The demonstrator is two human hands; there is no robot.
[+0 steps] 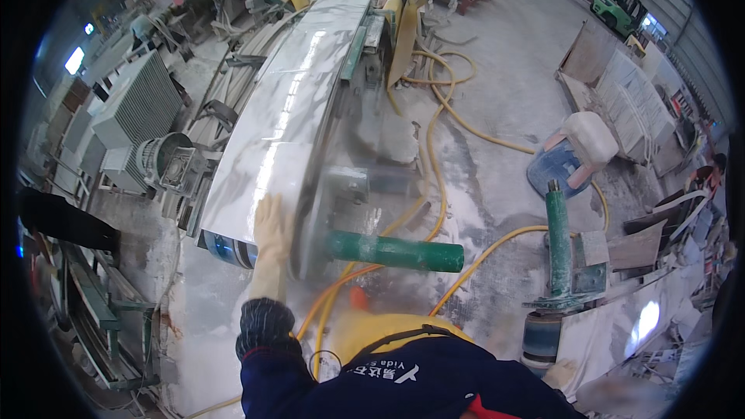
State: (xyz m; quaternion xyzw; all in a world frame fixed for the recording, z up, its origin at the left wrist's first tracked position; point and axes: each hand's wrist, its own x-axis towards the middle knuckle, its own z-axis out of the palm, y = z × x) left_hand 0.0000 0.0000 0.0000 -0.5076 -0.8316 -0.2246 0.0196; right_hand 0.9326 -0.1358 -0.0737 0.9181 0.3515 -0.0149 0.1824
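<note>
A long, polished white-and-grey stone slab (272,116) stretches away from me, a bright strip of light reflected along it. My left hand (272,237), in a pale glove, lies on its near end with the fingers extended flat. Just right of that hand, a green cylinder (396,251) juts out sideways; dust blurs the parts around its inner end. At the lower right, my right hand (560,375) shows only partly, gloved, close to a blue drum (541,337) and a white slab (621,326). Its fingers cannot be made out.
Yellow hoses (442,178) snake over the dusty floor. An upright green post (557,240) stands at the right, near a cut blue-and-white plastic container (574,151). A motor (174,164) and stacked grey slabs (140,101) are at the left. A green forklift (617,12) is far right.
</note>
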